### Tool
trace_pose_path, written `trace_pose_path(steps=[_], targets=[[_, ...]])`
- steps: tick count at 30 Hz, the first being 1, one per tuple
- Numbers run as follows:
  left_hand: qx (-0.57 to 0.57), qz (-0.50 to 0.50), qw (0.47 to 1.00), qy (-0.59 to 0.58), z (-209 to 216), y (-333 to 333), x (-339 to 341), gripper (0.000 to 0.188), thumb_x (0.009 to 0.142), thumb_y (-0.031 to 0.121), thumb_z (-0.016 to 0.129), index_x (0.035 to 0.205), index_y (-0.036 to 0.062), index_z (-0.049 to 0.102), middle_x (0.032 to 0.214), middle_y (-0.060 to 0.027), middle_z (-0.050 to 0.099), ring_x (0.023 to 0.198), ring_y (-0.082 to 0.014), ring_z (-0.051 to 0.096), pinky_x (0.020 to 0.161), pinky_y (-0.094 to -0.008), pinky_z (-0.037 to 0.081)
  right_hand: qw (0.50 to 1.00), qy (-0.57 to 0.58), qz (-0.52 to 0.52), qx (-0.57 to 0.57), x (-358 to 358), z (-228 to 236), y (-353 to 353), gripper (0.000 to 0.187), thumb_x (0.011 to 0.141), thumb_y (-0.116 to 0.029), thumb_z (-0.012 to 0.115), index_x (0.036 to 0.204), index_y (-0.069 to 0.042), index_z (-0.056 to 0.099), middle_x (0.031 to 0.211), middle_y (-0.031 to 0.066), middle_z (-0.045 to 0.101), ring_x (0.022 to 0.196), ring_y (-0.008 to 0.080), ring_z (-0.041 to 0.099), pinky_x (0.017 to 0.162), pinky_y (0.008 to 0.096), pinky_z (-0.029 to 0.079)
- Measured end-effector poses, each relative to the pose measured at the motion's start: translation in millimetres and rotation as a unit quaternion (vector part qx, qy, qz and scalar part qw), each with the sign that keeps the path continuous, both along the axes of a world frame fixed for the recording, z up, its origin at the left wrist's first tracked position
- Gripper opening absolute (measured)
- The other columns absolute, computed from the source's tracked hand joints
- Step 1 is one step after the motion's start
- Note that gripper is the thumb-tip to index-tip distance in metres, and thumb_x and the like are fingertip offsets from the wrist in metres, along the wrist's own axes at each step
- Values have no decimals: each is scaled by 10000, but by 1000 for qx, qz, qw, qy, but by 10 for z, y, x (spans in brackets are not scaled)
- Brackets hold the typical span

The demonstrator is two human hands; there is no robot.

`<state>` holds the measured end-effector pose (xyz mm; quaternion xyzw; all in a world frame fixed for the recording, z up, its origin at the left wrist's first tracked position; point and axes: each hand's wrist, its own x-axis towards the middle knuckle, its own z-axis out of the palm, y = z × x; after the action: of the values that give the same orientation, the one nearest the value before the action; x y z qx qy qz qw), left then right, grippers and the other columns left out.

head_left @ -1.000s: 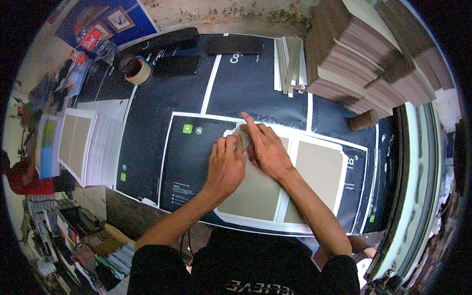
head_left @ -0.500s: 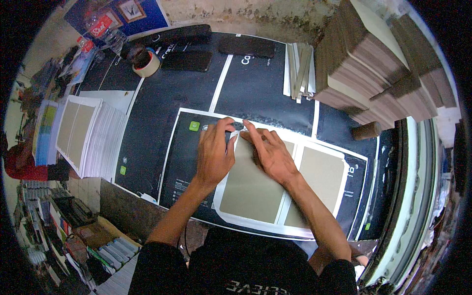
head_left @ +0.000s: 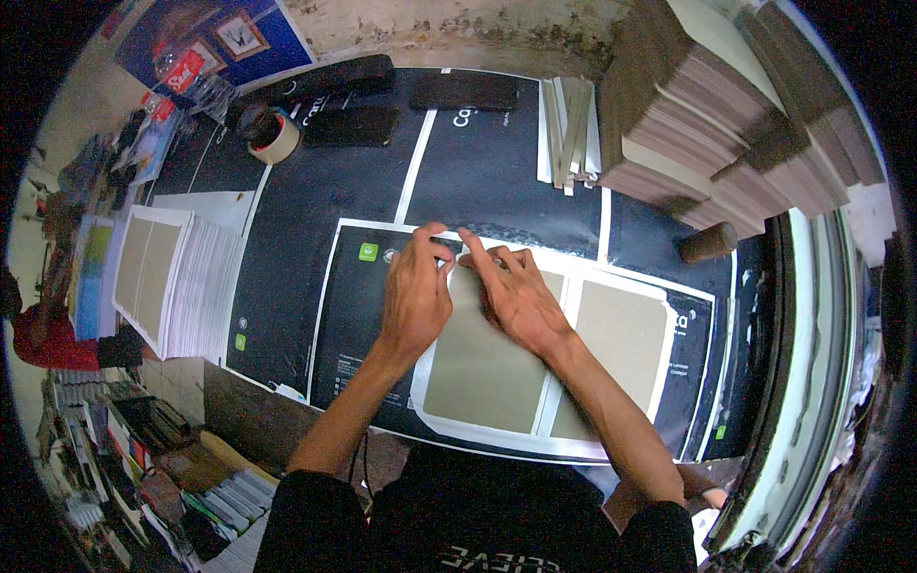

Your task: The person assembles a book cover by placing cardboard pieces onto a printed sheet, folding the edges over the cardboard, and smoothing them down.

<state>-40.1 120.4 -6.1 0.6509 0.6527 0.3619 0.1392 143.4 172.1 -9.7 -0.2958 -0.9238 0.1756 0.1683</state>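
Observation:
A book cover (head_left: 492,368) lies flat before me: two grey boards side by side on white paper, which is turned in along the edges and leaves a white strip (head_left: 557,382) between them. Both hands meet at its far left corner. There my left hand (head_left: 417,296) has its fingers bent, with thumb and forefinger closed at the paper edge. My right hand (head_left: 519,301) rests over the far part of the left board, its fingers bent and the fingertips at the same corner. The fingers hide most of the corner fold.
A tall stack of grey boards (head_left: 693,115) stands far right, near board strips (head_left: 570,134) and a brown cylinder (head_left: 709,244). A pile of covers (head_left: 196,286) is at left. Behind are a tape roll (head_left: 275,138) and dark flat blocks (head_left: 351,126). A person's red sleeve (head_left: 57,339) shows far left.
The view has shifted slightly. My hands stay at the same corner, and less of the white paper shows between their fingertips. At far left, more of the red-sleeved person shows.

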Motion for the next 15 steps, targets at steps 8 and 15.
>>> trace_pose_path(steps=[8,15], targets=[[-18,29,997,-65,-7,10,111,523,893,-105,621,1386,-36,460,1036,-187,675,968,-360,648,883,-467,476,998,51,-31,-38,20,-16,-1,848,906,-8,559,1652,-35,155,1284,282,621,1172,410,579,1046,518,422],[-9,3,989,146,28,-152,260,550,920,30,653,1427,-40,453,1121,-200,677,1031,-342,634,905,-472,451,996,64,-48,-46,5,-6,-53,856,908,-16,591,1652,-48,169,1272,272,626,1162,416,582,1051,532,421]])
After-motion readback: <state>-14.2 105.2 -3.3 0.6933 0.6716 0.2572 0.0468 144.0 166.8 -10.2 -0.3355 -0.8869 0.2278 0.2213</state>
